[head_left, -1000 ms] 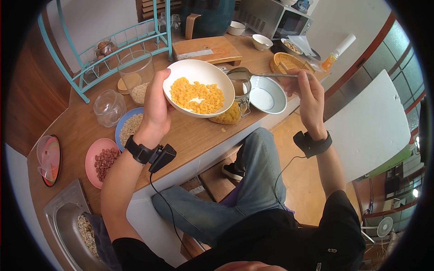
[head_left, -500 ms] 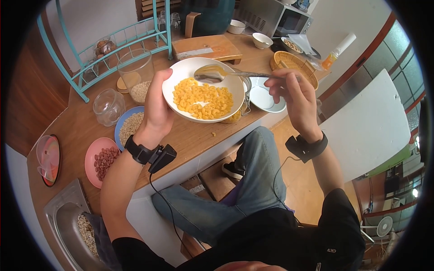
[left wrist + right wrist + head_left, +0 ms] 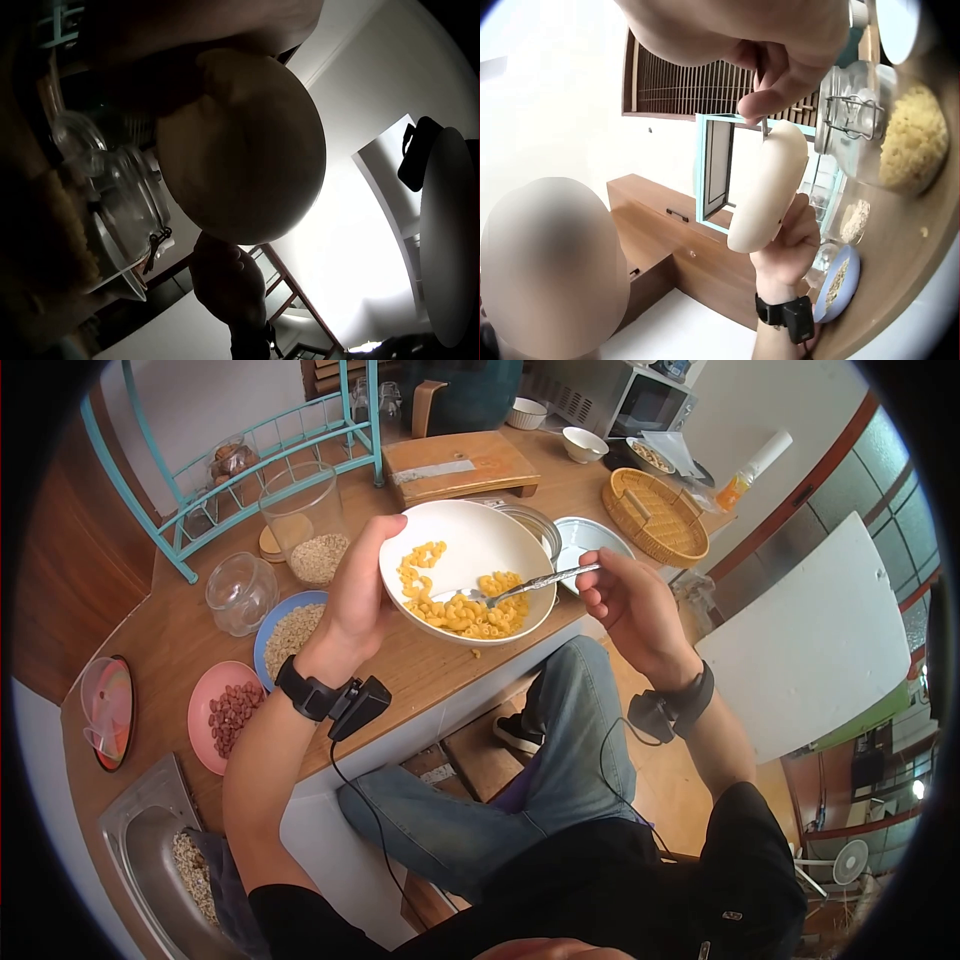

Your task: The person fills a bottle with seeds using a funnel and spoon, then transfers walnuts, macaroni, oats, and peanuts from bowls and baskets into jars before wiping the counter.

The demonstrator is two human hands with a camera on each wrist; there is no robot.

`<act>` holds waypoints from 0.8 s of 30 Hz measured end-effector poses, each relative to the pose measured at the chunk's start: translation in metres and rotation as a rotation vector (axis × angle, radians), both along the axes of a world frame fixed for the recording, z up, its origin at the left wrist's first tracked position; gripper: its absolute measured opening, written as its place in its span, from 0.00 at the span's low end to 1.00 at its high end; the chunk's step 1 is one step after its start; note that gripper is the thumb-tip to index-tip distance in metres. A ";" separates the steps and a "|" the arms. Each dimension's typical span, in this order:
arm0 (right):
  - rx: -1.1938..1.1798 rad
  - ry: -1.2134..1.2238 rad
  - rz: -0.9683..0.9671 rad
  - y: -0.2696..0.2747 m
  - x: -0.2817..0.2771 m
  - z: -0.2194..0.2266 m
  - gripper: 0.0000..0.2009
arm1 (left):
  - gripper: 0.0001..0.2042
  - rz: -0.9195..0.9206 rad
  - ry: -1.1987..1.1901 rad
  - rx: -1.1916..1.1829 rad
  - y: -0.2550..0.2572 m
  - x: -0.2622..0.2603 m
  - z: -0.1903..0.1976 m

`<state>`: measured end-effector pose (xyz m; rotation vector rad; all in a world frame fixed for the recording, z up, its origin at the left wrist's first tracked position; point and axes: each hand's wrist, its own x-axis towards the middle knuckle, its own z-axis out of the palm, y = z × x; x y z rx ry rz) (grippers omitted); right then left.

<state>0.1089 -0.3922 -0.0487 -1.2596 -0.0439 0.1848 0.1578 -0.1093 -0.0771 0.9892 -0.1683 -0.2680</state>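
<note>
The left hand [image 3: 352,600] grips the left rim of a white bowl [image 3: 440,530], thumb on the edge, holding it tilted above the counter. Yellow macaroni [image 3: 470,616] lies along the bowl's lower side. In the right hand [image 3: 640,605] a metal spoon [image 3: 535,582] is pinched by its handle, its head down in the macaroni. Behind the bowl, the right wrist view shows a clasp-lid glass jar [image 3: 847,120] with more macaroni [image 3: 915,139]. The left wrist view shows the bowl's underside [image 3: 247,150].
A pale bowl [image 3: 590,540] and a wicker basket [image 3: 655,520] are right of the jar. To the left are a blue plate of oats [image 3: 290,640], a pink plate [image 3: 207,735], glass jars [image 3: 242,592] and a sink [image 3: 150,850]. A teal rack [image 3: 270,460] stands behind.
The right hand has moved left and down, lowering the spoon from beside the bowl into the macaroni. The bowl has shifted slightly right, and the macaroni has spread and slid toward its lower side.
</note>
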 end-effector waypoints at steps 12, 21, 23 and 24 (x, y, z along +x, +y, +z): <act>-0.014 -0.330 -0.249 -0.040 0.024 0.029 0.15 | 0.23 0.184 -0.076 -0.003 0.004 0.005 0.000; -0.598 -0.709 -0.263 -0.031 0.008 0.022 0.17 | 0.21 0.299 -0.063 0.063 0.004 0.004 0.002; -0.570 -0.764 -0.298 -0.030 0.006 0.024 0.17 | 0.20 0.310 -0.050 0.114 0.003 0.003 0.003; -0.545 -0.789 -0.299 -0.029 0.005 0.025 0.17 | 0.19 0.306 -0.061 0.131 0.004 0.003 0.002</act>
